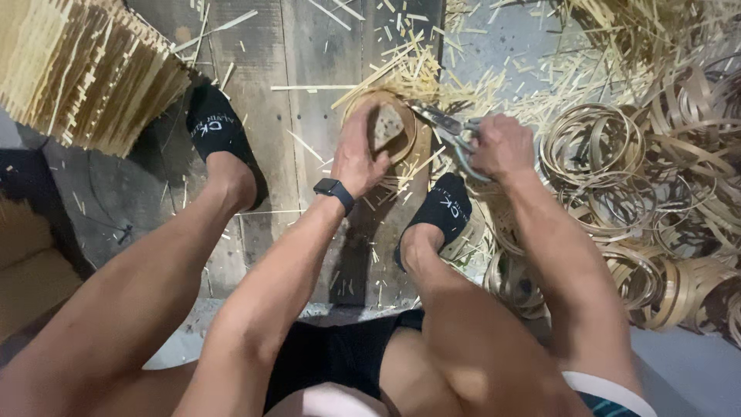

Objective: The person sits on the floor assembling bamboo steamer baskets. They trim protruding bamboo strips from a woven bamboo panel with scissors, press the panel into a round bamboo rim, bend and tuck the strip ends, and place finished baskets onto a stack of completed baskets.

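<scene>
Head view, landmark: the bamboo ring (401, 131) held over the wooden plank floor (309, 116), just above the right foot.
Hands: two, both bare.
Left hand (359, 154): forearm reaches forward between the knees; palm wraps the near left edge of the bamboo ring, fingers (351, 127) curled and clamped on its rim.
Right hand (502, 145): just right of the bamboo ring, knuckles up, fingers (515, 131) closed through the handles of the scissors (451, 127).
Scissors: one pair, grey metal, blades pointing left and up onto the ring's right edge; whether the blades are parted I cannot tell.
Bamboo ring: one in hand, a thin flat strip coiled round, pale tan, with a rough grey-brown block (386, 123) showing inside it.
Smartwatch (333, 190): one, black, square face, on the left wrist below the ring.
Socks (216, 127): two, black, low cut; one well left of the ring, one just below it.
Finished hoops (594, 143): many, too many to count, same coiled strip, piled to the right of the ring.
Strip bundle (85, 73): one dense stack of straight pale slats, far left of the ring.
Offcuts (409, 73): countless short slivers scattered above and around the ring.
</scene>
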A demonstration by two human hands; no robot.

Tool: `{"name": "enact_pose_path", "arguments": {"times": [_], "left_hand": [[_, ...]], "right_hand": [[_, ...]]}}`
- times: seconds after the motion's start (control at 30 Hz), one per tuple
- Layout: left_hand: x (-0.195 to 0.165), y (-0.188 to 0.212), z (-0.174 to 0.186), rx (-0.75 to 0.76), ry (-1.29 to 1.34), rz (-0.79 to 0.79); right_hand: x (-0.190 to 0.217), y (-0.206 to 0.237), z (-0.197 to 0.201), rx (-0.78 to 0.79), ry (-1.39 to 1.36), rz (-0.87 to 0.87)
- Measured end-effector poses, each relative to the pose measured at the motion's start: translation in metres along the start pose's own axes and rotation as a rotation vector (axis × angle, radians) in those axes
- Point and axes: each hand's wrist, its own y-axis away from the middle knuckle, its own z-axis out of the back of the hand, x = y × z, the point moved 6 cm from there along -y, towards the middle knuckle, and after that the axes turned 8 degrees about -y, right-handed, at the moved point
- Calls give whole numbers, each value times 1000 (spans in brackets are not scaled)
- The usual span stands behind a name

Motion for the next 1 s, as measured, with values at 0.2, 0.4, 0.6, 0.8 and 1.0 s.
{"name": "enact_pose_path", "arguments": {"times": [0.2,0.4,0.6,0.8,1.0], "left_hand": [[2,-8,-7,60,-16,-88],[2,-5,-3,72,-228,-34],[-2,-1,-11,34,-172,100],[-2,-8,-14,253,-134,-9],[-10,-14,2,167,-125,-93]], "right_hand": [[22,4,10,-281,187,271],[2,-4,1,-69,69,80],[3,6,17,-238,125,202],[13,-1,8,-133,172,148],[-1,2,6,-151,135,220]]}}
